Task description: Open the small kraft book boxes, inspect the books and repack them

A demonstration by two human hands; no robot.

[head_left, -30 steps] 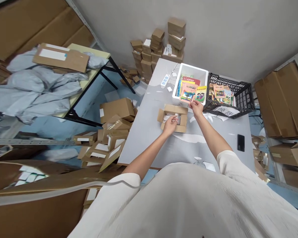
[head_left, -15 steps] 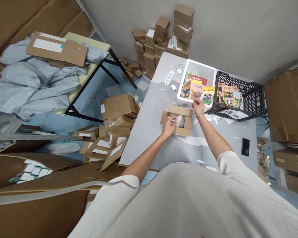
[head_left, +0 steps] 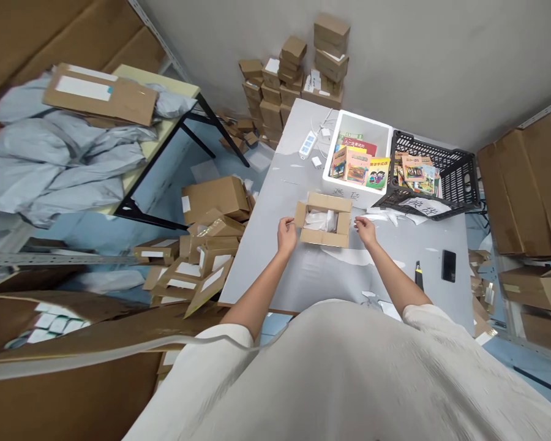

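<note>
Two hands are held either side of one open carton [head_left: 325, 237] toward the bench's [head_left: 294, 282] left edge, its long axis laid between them: left hand [head_left: 287, 234] nearer, right hand [head_left: 365, 231] just apart, fingers loosely curled, nothing gripped.

An open cardboard box [head_left: 324, 238] sits on the grey desk [head_left: 307, 275], white wrapping [head_left: 319, 220] inside. The left grip [head_left: 287, 235] is at its left flap [head_left: 300, 214] (whether they touch is hard to tell), the right grip [head_left: 366, 232] just beside the opposite side. Beyond stand a white foam bin [head_left: 358, 196] and a black crate [head_left: 460, 176], both holding booklets [head_left: 358, 166]; a cutter [head_left: 419, 277] and phone [head_left: 449, 266] lie rightward.
</note>
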